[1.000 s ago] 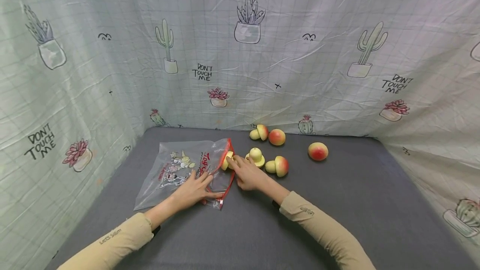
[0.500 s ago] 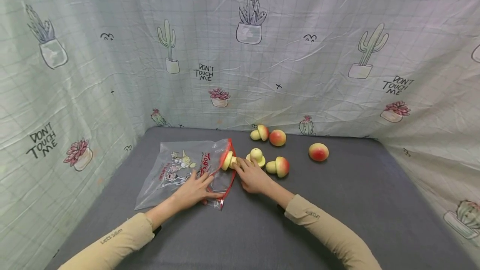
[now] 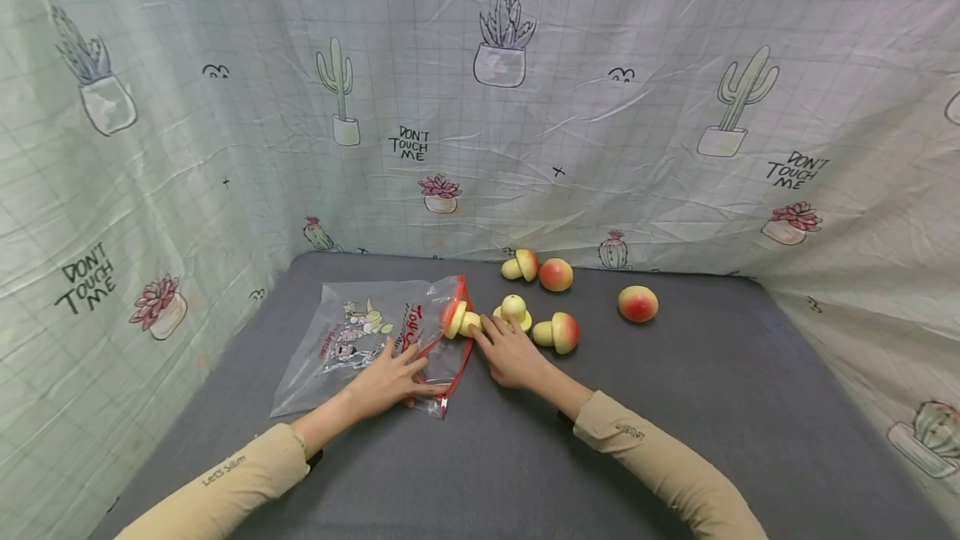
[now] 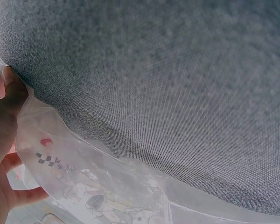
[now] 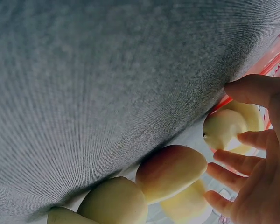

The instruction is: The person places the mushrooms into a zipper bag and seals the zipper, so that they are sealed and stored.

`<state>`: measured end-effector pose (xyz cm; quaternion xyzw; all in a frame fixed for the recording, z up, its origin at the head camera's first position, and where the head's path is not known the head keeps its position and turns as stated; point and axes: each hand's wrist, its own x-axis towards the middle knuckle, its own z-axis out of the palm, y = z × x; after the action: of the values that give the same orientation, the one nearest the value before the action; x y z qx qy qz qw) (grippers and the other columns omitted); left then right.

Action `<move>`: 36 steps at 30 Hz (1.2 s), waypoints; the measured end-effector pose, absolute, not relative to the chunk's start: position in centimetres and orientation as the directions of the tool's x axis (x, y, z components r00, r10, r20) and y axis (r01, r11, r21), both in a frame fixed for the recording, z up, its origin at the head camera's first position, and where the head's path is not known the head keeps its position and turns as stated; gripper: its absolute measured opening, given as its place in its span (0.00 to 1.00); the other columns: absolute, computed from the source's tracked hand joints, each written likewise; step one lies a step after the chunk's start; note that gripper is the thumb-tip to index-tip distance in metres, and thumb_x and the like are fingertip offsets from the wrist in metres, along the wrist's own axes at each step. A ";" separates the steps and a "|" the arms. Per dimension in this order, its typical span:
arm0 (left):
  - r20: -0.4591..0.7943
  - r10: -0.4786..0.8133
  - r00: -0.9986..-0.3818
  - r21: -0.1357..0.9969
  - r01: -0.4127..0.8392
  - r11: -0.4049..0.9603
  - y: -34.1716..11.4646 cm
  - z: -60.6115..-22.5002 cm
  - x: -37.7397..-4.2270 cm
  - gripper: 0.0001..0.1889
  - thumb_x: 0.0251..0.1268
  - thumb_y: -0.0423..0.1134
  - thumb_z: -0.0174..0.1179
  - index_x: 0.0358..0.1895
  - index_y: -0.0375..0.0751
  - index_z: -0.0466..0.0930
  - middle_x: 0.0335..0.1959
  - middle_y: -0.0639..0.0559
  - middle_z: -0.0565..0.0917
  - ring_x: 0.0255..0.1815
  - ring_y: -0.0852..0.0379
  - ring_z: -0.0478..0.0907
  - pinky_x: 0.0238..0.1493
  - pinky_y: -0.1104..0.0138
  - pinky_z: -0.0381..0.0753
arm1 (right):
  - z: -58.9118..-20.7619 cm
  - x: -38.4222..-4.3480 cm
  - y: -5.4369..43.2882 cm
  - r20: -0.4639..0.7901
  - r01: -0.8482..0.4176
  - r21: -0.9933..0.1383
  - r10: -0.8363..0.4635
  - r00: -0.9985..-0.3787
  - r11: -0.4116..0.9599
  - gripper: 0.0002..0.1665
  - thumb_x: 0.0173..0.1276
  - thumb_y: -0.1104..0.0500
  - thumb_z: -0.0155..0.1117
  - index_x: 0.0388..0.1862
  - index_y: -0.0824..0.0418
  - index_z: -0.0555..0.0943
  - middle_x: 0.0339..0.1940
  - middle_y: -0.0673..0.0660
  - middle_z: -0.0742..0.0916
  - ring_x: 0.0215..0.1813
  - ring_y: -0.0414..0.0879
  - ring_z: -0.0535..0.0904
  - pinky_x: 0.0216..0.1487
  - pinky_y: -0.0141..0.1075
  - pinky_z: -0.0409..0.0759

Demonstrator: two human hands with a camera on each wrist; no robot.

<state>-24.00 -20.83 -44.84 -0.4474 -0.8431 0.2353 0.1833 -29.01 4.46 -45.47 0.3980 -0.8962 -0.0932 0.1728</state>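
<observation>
A clear zip bag (image 3: 345, 327) with a red-edged mouth lies flat on the left of the table. My left hand (image 3: 388, 377) presses on it with spread fingers, the thumb along the red edge. In the left wrist view, clear plastic (image 4: 98, 182) spreads beside that hand. A yellow toy mushroom (image 3: 465, 322) lies in the bag's mouth, cap inwards and stem sticking out. My right hand (image 3: 513, 354) is beside the stem with loosely extended fingers. The right wrist view has its fingertips at the stem (image 5: 224, 130), thumb held apart.
Right behind the right hand stands a mushroom (image 3: 514, 308), stem up; another mushroom (image 3: 558, 332) lies beside it. Farther back are a mushroom (image 3: 521, 266) and a round red-yellow piece (image 3: 556, 275). One more round piece (image 3: 637, 304) lies right. A patterned curtain (image 3: 555, 107) surrounds the table.
My right hand has drawn back slightly to the right and its fingers have come off the mushroom's cap, so more of the stem shows. The left hand and bag stay put.
</observation>
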 end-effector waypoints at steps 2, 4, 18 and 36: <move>0.104 0.840 -0.533 -0.555 0.670 0.493 -20.8 -44.8 -24.0 0.29 0.46 0.60 0.51 0.58 0.81 0.62 0.47 0.54 0.77 0.54 0.49 0.71 0.44 0.47 0.73 | -45.5 -29.1 4.5 0.239 -0.678 0.310 -0.745 -0.623 0.666 0.42 0.51 0.49 0.65 0.64 0.58 0.63 0.62 0.61 0.71 0.61 0.54 0.69 0.58 0.51 0.65; 0.103 0.839 -0.534 -0.556 0.669 0.494 -20.8 -44.8 -24.0 0.29 0.46 0.59 0.52 0.58 0.81 0.61 0.48 0.55 0.77 0.55 0.49 0.71 0.44 0.47 0.73 | -45.6 -29.1 4.5 0.244 -0.677 0.312 -0.746 -0.620 0.666 0.42 0.51 0.49 0.65 0.64 0.58 0.63 0.62 0.61 0.71 0.61 0.54 0.69 0.59 0.51 0.65; 0.074 0.832 -0.550 -0.574 0.659 0.487 -20.6 -45.0 -23.9 0.30 0.47 0.56 0.54 0.59 0.82 0.59 0.46 0.55 0.76 0.53 0.50 0.71 0.44 0.50 0.74 | -45.5 -29.0 4.4 0.242 -0.691 0.315 -0.760 -0.604 0.650 0.42 0.51 0.49 0.65 0.65 0.57 0.63 0.62 0.59 0.71 0.61 0.54 0.69 0.59 0.52 0.65; 0.093 0.844 -0.528 -0.583 0.658 0.477 -20.9 -45.4 -24.2 0.31 0.47 0.59 0.52 0.59 0.82 0.57 0.45 0.56 0.76 0.53 0.51 0.71 0.45 0.50 0.73 | -45.5 -29.6 3.5 0.176 -0.724 0.215 -0.755 -0.632 0.655 0.36 0.64 0.38 0.48 0.67 0.53 0.61 0.67 0.58 0.66 0.64 0.55 0.65 0.63 0.55 0.58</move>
<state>-24.23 -20.88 -45.44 -0.4478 -0.8385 0.2474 0.1877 -29.56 3.52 -45.49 0.4103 -0.9010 -0.0622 0.1259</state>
